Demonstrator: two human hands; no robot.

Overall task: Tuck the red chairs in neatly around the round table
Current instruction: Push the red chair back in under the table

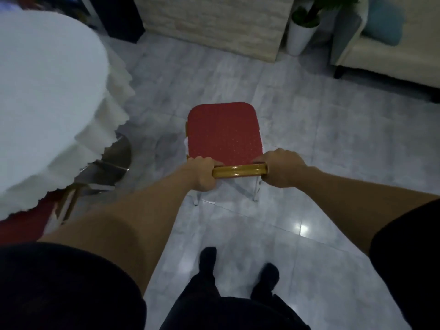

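Red banquet chair (pixel 223 133), standing on the tile floor (pixel 309 139) well apart from the round table (pixel 47 91): left hand (pixel 202 173) and right hand (pixel 282 167) are clamping its gold top rail (pixel 239 170), risking legs snagging the scalloped tablecloth (pixel 104 129) while swinging leftward.

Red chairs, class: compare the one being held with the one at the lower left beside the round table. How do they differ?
The held chair stands on open floor, apart from the table; the other chair sits partly under the tablecloth. The held chair's seat shows fully; the other is mostly hidden. The left hand and right hand grip only the held chair's gold top rail. Both have red upholstery.
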